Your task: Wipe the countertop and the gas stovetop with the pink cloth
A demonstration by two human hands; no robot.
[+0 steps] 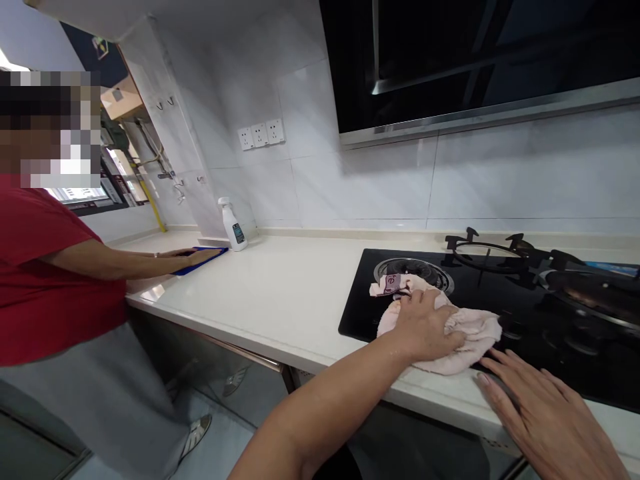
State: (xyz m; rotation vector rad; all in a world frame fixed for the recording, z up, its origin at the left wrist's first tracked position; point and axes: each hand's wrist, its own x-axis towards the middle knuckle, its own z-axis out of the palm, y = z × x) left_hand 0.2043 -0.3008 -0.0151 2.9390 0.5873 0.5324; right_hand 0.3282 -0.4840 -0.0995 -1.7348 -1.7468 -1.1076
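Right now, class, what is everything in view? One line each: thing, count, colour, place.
Wall: one, pale, behind counter
Counter: one, white, along wall
Stove: one, black, on counter
Towel: one, pale pink, over stove's front
Burners: two, black and silver, on stove
Pot stand: one, black, stove's back
Spray bottle: one, white, counter's back
Sockets: three, white, on wall
Range hood: one, black, above stove
Pipe: one, yellow, far left
Co-worker: one, red top, far left
Cloth: one, blue, under co-worker's hands
Left hand: one, bare, on towel
Right hand: one, bare, stove's front edge
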